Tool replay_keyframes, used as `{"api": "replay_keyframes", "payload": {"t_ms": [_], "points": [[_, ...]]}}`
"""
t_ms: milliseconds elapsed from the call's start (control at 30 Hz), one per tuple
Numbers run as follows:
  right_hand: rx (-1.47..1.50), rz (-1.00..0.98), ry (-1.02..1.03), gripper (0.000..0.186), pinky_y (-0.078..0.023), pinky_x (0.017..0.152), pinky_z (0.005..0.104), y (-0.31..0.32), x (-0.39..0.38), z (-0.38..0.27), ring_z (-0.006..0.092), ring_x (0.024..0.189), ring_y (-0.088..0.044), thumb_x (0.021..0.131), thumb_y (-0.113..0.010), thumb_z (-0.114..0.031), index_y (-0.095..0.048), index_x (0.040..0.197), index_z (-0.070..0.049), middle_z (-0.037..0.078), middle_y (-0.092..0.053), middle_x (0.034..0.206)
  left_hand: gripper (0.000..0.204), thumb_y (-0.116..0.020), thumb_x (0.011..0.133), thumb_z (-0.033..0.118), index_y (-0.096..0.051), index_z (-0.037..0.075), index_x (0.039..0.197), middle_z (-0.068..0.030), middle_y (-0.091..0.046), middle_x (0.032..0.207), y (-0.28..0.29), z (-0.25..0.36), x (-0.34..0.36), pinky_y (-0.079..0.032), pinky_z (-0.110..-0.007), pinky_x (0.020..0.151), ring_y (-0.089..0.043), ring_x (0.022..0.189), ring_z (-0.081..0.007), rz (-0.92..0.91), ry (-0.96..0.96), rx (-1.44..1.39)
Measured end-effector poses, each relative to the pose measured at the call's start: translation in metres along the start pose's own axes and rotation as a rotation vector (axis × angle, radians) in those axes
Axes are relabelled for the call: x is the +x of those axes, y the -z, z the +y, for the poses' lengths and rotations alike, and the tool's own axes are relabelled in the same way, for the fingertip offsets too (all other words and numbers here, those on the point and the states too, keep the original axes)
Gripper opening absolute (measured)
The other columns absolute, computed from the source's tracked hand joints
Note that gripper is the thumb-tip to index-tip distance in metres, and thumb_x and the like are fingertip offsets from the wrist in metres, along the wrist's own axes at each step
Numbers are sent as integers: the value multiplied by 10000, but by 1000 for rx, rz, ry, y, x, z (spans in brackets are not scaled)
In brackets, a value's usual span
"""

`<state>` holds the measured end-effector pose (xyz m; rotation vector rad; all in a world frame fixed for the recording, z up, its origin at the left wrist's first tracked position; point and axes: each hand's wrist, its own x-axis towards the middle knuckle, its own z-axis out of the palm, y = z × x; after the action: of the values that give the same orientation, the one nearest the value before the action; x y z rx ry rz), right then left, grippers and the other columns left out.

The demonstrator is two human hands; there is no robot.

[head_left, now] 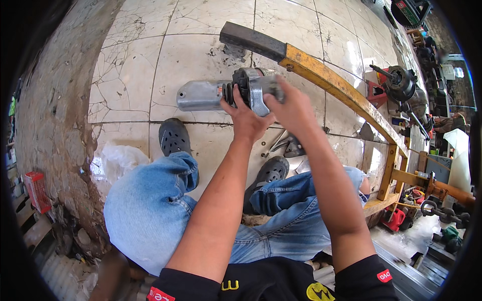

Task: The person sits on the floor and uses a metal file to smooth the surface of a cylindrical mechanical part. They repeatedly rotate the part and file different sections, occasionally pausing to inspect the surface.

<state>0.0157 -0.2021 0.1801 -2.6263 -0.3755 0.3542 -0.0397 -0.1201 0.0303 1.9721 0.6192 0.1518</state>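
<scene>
On the tiled floor in front of me lies a silver metal assembly (258, 95) with a dark ribbed, coil-like part on its left side. My left hand (248, 120) grips it from the near side, fingers spread over the ribbed part. My right hand (296, 108), slightly smeared by motion, closes around a blurred grey piece at the assembly's right end; whether that piece is separate I cannot tell. A long silver housing (201, 95) with a rounded end and a small hole extends to the left, touching or just behind the assembly.
A yellow steel frame (331, 78) with a dark end bar slants across the right. Small tools and a ring (281, 143) lie near my right shoe (273, 170). A plastic bag (120, 160) is at left. A dark machine part (399, 80) stands on a red stand.
</scene>
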Motion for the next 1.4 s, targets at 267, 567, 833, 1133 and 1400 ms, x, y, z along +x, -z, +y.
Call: {"api": "replay_keyframes", "payload": {"t_ms": [267,567,833,1133,1400], "points": [[10,-17,43,517,-506,881,429,7,-14,70,398,989,-672,875,-692,-300,-621,1318,-44,276,-683,1057,1286,-842,593,255,-22,1,1549,-425,82,1486,30,26,8,-375,-393,1124,-211,1408,-539,-58,142,-79],[147,88,-58,467,-522,812,439,-24,-21,61,380,859,-648,875,-697,-276,-650,1304,-98,231,-641,863,1322,-882,614,319,-2,-28,1537,-410,47,1522,32,39,13,-246,-437,1182,-15,1462,-479,-90,230,-68],[160,244,-119,478,-509,809,424,-44,-13,59,386,846,-644,889,-684,-301,-642,1323,-105,243,-634,914,1297,-845,613,267,24,-40,1526,-448,-8,1496,28,36,13,-246,-458,1178,60,1433,-543,-74,189,-44],[242,395,5,643,-537,696,409,-45,-11,76,327,736,-673,875,-703,-193,-448,1432,2,188,-667,881,1292,-835,613,273,22,-54,1522,-454,-32,1493,31,32,11,-221,-468,1190,60,1436,-540,-102,150,-29],[835,211,-285,492,-434,466,256,-41,0,87,89,584,-559,899,-699,-116,-417,1284,6,69,-633,864,1307,-855,618,285,26,-48,1525,-454,8,1499,28,31,7,-218,-465,1199,83,1441,-541,-98,167,-1]]}}
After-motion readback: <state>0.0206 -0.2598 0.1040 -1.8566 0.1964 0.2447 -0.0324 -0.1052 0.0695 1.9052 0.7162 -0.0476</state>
